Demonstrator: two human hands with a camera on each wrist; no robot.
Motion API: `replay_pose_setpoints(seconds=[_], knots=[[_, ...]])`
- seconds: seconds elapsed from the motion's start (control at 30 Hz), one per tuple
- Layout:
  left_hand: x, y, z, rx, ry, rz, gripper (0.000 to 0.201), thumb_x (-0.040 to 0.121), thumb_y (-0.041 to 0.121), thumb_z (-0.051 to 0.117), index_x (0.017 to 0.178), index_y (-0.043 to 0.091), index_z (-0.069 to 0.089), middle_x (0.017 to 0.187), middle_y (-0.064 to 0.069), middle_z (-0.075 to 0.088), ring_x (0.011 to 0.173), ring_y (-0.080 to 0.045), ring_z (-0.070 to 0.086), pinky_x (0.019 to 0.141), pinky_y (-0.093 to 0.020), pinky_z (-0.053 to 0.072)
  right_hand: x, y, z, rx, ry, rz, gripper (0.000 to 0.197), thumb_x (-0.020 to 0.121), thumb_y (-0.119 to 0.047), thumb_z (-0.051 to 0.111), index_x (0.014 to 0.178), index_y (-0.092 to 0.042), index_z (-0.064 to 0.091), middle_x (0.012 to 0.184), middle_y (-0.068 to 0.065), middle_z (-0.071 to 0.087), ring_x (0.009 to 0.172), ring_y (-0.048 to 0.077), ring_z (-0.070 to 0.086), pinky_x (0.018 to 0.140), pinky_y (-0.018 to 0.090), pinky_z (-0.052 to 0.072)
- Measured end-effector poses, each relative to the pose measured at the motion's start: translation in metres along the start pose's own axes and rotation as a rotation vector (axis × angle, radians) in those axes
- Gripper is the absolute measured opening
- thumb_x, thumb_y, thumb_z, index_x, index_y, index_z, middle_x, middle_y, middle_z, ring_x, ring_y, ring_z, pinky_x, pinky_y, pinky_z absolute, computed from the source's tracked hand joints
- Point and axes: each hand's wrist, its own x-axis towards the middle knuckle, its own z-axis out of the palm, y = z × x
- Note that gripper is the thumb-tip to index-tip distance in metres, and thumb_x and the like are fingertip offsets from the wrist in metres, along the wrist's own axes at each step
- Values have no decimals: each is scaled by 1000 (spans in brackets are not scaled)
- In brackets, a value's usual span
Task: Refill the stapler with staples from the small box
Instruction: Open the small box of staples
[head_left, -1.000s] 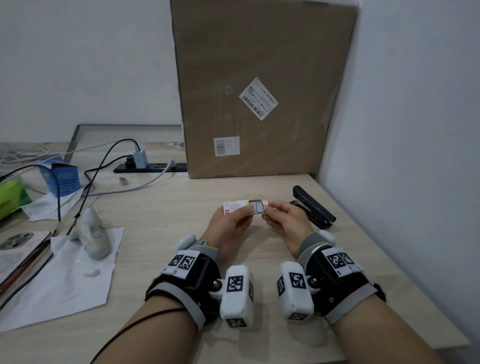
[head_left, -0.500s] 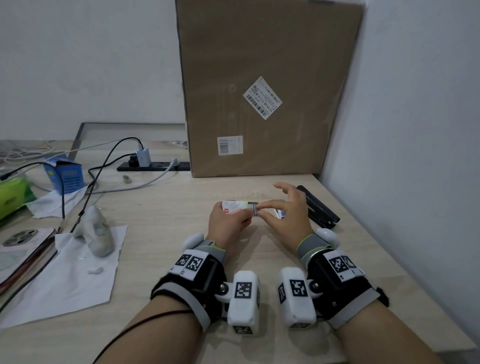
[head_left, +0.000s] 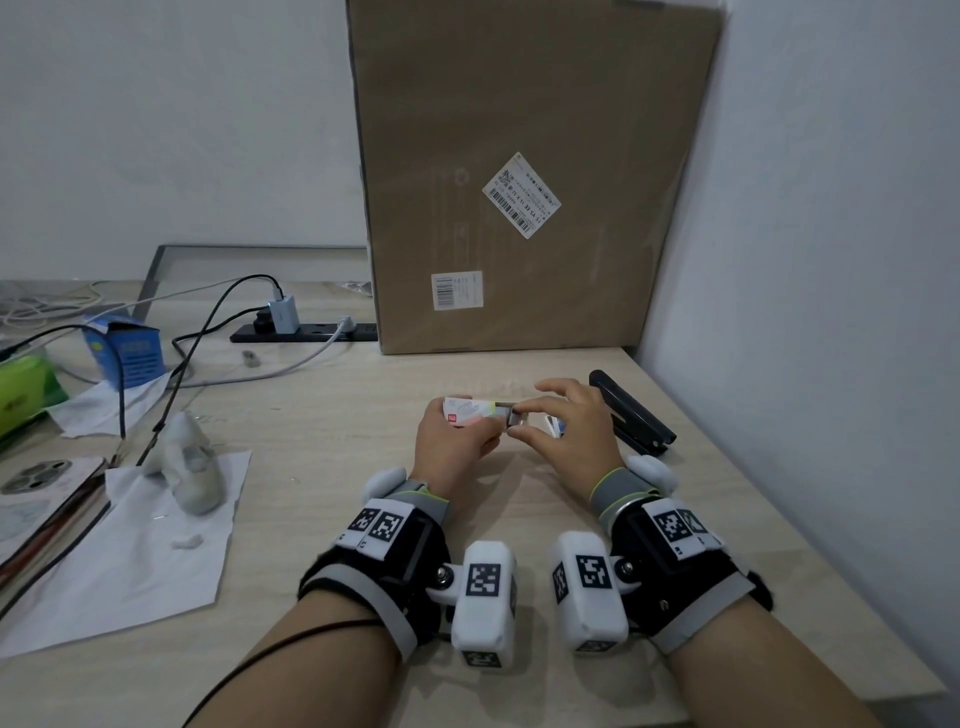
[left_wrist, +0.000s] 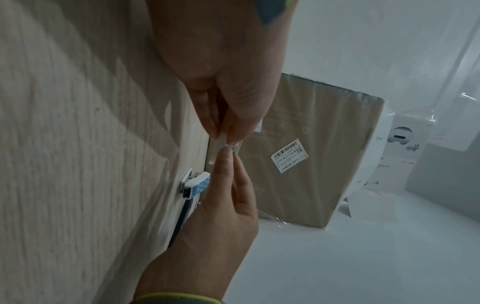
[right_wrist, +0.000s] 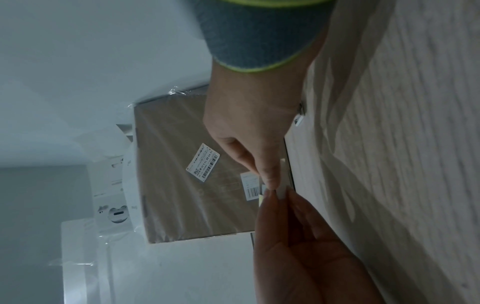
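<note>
Left hand (head_left: 452, 441) gripping staple box (head_left: 470, 410), long axis sideways; right hand (head_left: 571, 431) apparently pinching staples (head_left: 511, 415) at its open end, stapler (head_left: 631, 413) just beyond.

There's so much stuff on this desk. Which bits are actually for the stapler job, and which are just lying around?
For the job:
small staple box, held by the left hand
right hand, pinching at the box's open end
black stapler

Lying about:
big cardboard box
blue carton
power strip
phone
</note>
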Motion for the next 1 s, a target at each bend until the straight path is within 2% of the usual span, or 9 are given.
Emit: replay_pose_setpoints(seconds=[0.07,0.17,0.33,0.43,0.63,0.9,1.0], knots=[[-1,1,1,3,6,4,44,73,3,74,110,-2,52,86,-13,60,72,-16,59,60,-20,54,0,0,0,83,-13,27,23,69,-31,78,90,-23,74,104,0,64,104,20,51,91,30,39],[-3,3,2,31,-3,47,44,75,2,73,112,6,50,91,-9,61,78,-16,61,65,-21,56,-1,-3,-2,302,-13,137,17,68,-23,79,84,-20,73,91,-3,69,94,17,60,85,29,46],[-4,4,1,101,-7,99,46,75,2,73,115,9,50,91,-5,59,80,-16,61,66,-20,57,-3,-6,-2,515,-12,277,16,67,-15,79,81,-18,73,91,-1,71,78,15,62,74,26,52],[-4,3,2,114,-7,111,45,75,2,73,113,10,50,91,-5,60,80,-15,61,67,-21,58,-4,-5,-2,511,-14,273,17,68,-13,79,83,-16,71,91,-1,70,79,15,62,73,24,51],[-4,2,2,58,-5,89,44,76,3,72,114,8,49,93,-6,60,82,-16,62,66,-20,57,-2,-3,-1,418,-19,224,19,70,-18,78,87,-17,70,97,-1,68,90,13,60,79,28,49],[-1,1,2,-15,21,52,42,77,3,72,111,8,49,94,-7,60,81,-16,61,68,-22,57,-3,-2,-1,378,42,143,15,70,-18,77,84,-18,70,95,0,66,87,5,59,69,9,42],[-1,1,2,-15,23,46,41,77,3,72,111,9,49,96,-8,60,83,-16,62,68,-21,58,-3,-2,-1,372,44,130,15,70,-19,77,83,-19,70,94,0,66,87,7,59,72,13,44]])
